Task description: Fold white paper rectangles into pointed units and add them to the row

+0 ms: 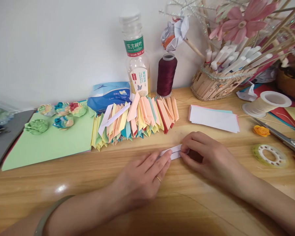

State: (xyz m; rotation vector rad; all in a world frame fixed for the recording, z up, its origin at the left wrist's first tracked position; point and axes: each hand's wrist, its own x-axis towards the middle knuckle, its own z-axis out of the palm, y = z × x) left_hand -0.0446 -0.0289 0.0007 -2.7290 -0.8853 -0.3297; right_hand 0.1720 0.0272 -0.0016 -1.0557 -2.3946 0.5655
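Observation:
A narrow white paper strip (pixel 175 152), folded lengthwise, lies on the wooden table between my two hands. My left hand (pixel 147 173) rests on its left part, fingers stretched out and pressing it flat. At the right end, my right hand (pixel 208 154) pinches the paper between thumb and fingertips. Just behind stands a long heap of folded coloured paper pieces (pixel 137 118) in yellow, peach, teal and red. A stack of white paper slips (pixel 212 118), with pink and blue edges showing, lies beyond my right hand.
Green paper sheets (pixel 64 141) at left bear several paper flowers (pixel 36 126). Behind are a tissue pack (pixel 108 95), a bottle (pixel 136 62) and a maroon thread spool (pixel 166 75). At right are a pen basket (pixel 216 83), a white spool (pixel 265 103), scissors (pixel 280 136) and tape (pixel 269 155).

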